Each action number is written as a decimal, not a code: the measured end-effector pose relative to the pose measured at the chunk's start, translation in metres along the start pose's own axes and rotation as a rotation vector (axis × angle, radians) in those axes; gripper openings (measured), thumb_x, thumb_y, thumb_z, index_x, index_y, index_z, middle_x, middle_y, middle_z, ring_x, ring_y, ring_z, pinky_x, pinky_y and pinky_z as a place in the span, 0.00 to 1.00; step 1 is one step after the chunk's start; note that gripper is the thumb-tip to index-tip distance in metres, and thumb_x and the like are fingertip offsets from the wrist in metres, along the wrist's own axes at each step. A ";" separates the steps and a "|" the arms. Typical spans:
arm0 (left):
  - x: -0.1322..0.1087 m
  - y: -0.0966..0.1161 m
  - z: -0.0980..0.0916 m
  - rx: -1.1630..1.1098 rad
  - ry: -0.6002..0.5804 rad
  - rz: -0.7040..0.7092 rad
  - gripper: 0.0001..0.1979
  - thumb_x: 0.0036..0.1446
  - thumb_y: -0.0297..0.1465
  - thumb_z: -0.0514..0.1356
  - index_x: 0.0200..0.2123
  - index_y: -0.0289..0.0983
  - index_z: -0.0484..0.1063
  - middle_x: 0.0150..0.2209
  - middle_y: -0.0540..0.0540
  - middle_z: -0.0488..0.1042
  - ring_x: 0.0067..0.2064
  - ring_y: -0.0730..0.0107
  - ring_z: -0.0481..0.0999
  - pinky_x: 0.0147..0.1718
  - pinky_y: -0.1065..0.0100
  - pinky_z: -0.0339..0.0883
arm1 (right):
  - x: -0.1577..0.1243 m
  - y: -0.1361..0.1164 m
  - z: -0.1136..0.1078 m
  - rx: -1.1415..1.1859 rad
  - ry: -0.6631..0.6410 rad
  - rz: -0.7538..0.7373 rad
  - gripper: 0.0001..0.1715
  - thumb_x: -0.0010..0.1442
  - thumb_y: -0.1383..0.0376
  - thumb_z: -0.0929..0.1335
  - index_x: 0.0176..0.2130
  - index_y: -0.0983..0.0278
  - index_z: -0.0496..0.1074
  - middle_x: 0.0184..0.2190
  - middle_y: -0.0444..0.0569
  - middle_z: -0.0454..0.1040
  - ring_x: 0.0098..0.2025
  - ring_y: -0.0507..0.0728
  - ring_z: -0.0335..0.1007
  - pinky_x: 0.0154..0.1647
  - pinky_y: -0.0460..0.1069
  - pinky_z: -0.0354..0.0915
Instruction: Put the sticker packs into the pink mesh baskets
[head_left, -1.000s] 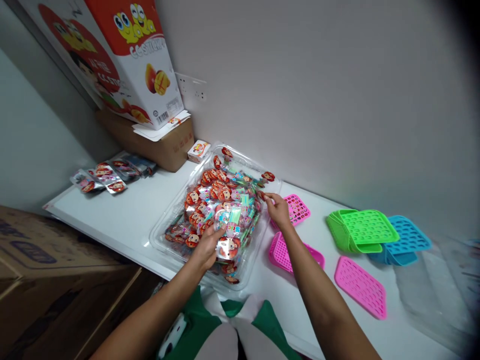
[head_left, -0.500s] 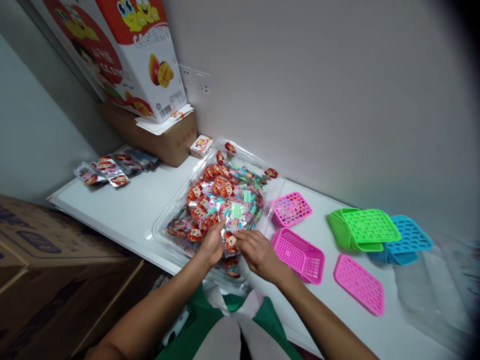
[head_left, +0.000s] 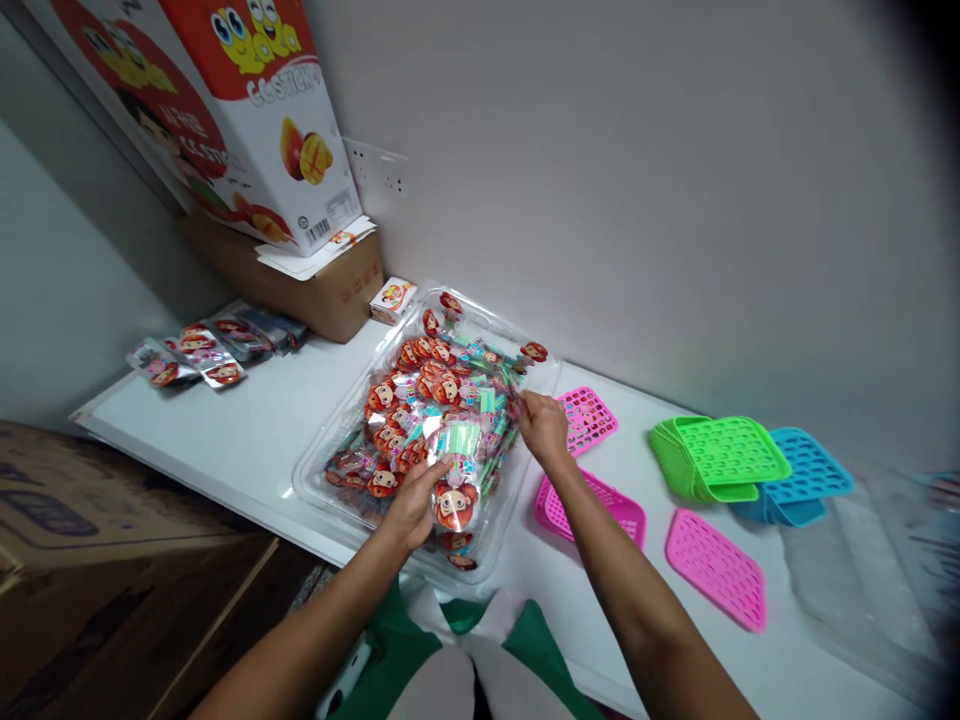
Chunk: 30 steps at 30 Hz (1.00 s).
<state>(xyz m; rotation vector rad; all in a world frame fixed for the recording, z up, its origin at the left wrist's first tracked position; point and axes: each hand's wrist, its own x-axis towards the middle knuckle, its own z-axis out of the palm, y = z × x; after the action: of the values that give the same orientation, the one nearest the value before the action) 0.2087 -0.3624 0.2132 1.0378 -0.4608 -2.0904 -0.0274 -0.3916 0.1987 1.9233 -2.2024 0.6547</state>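
My left hand (head_left: pixel 414 508) grips a clear packet (head_left: pixel 457 478) by its left edge, thumb on top. The packet shows a red-haired cartoon figure at its near end and pale green strips inside. Beneath it, many similar packets (head_left: pixel 386 398) lie heaped in a clear plastic tray (head_left: pixel 306 478). My right hand (head_left: pixel 544 428) is at the right side of the heap, fingers closed by the packets there. What its fingertips pinch, if anything, is hidden.
Right of the tray are a pink basket (head_left: pixel 630 515), pink lids (head_left: pixel 716 570), green baskets (head_left: pixel 675 460) and blue baskets (head_left: pixel 810 480). Silver packets (head_left: pixel 199 355) lie at left, near a brown carton (head_left: pixel 345 300) bearing a large printed box (head_left: pixel 292 130). A small box (head_left: pixel 392 298) stands behind the tray.
My right hand has left the held packet and moved up and right to the heap's edge. My left hand keeps the packet, now lower and more upright in view.
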 end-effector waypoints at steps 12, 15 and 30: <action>0.015 -0.019 0.003 -0.081 0.092 0.013 0.12 0.39 0.29 0.70 0.29 0.34 0.72 0.25 0.49 0.76 0.32 0.66 0.77 0.37 0.67 0.69 | -0.116 -0.076 -0.048 0.235 0.007 -0.456 0.22 0.63 0.73 0.60 0.56 0.66 0.66 0.52 0.58 0.70 0.55 0.61 0.64 0.52 0.59 0.62; 0.013 -0.018 0.006 -0.131 0.047 0.001 0.14 0.41 0.32 0.70 0.30 0.34 0.72 0.26 0.49 0.76 0.35 0.64 0.77 0.39 0.67 0.69 | -0.120 -0.078 -0.040 0.254 0.000 -0.485 0.21 0.63 0.72 0.60 0.55 0.67 0.67 0.53 0.59 0.70 0.56 0.63 0.63 0.52 0.61 0.63; 0.029 -0.053 0.002 0.069 0.127 0.107 0.26 0.32 0.29 0.74 0.39 0.34 0.72 0.32 0.45 0.79 0.32 0.64 0.78 0.38 0.62 0.70 | -0.085 -0.038 -0.008 -0.002 -0.061 -0.040 0.23 0.65 0.63 0.62 0.57 0.70 0.63 0.44 0.60 0.73 0.46 0.67 0.64 0.45 0.61 0.59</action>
<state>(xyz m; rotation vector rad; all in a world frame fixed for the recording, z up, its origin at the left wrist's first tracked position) 0.1713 -0.3498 0.1675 1.1533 -0.5164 -1.9132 0.0230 -0.3151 0.1817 2.0071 -2.1919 0.5959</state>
